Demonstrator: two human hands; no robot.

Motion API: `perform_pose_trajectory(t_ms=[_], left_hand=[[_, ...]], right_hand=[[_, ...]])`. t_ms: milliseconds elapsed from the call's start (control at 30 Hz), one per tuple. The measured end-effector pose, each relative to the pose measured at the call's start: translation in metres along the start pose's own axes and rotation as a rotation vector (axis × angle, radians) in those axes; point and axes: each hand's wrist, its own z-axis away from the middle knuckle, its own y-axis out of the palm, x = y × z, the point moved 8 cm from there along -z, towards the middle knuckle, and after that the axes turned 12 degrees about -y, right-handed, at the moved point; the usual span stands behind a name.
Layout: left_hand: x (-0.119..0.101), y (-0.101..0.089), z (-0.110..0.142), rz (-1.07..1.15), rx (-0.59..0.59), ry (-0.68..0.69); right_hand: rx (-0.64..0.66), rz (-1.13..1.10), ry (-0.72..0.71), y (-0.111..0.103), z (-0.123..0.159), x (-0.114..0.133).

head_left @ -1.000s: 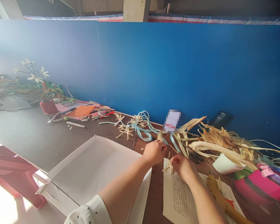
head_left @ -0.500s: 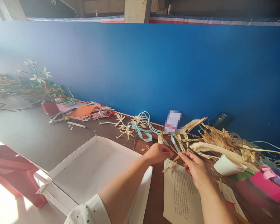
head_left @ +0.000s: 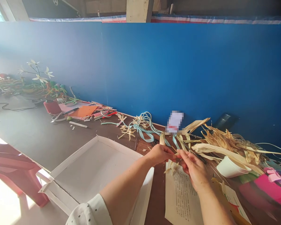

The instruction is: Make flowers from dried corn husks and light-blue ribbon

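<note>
My left hand (head_left: 161, 154) and my right hand (head_left: 192, 165) meet above the top edge of a printed sheet (head_left: 181, 197). Both are closed in a pinch on a thin strip of dried corn husk (head_left: 175, 151), mostly hidden by the fingers. Small cut husk pieces (head_left: 171, 168) lie on the sheet just below the fingertips. Beyond the left hand a folded husk (head_left: 162, 138) points upward. Star-shaped husk flowers (head_left: 127, 131) lie to the left, beside a light blue ribbon (head_left: 144, 135).
An open white box lid (head_left: 84, 168) lies at left. On the right are a heap of dried husks (head_left: 227, 140), a white cup (head_left: 233, 167) and a pink object (head_left: 273, 189). A blue partition (head_left: 178, 68) runs behind the table. A red thread spool (head_left: 52, 107) stands far left.
My hands have drawn closer together, the right moving left until the fingertips nearly touch. Less of the husk strip shows between them. The view has shifted slightly.
</note>
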Motion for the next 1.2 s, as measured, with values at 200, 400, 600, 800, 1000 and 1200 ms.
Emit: perform_pose_trajectory(t_ms=[200,400,600,800,1000,1200], left_hand=[[-0.004,0.004,0.004,0.074,0.057,0.005],[-0.004,0.002,0.004,0.047,0.018,-0.001],[0.001,-0.002,-0.004,0.079,0.000,-0.003],[0.003,-0.003,-0.004,0.111,-0.002,-0.006],[-0.002,-0.012,-0.003,-0.025,-0.089,0.050],[-0.012,-0.033,0.002,-0.007,-0.287,0.083]], right_hand=[[-0.017,0.253,-0.136,0.000,0.000,0.004],[-0.077,0.339,-0.141,-0.010,0.000,0.002],[-0.070,0.241,-0.132,-0.008,0.000,0.001],[-0.037,0.262,-0.176,0.000,0.001,0.008],[-0.079,0.412,-0.215,0.000,0.001,0.005],[-0.399,0.508,-0.224,-0.058,-0.006,0.030]])
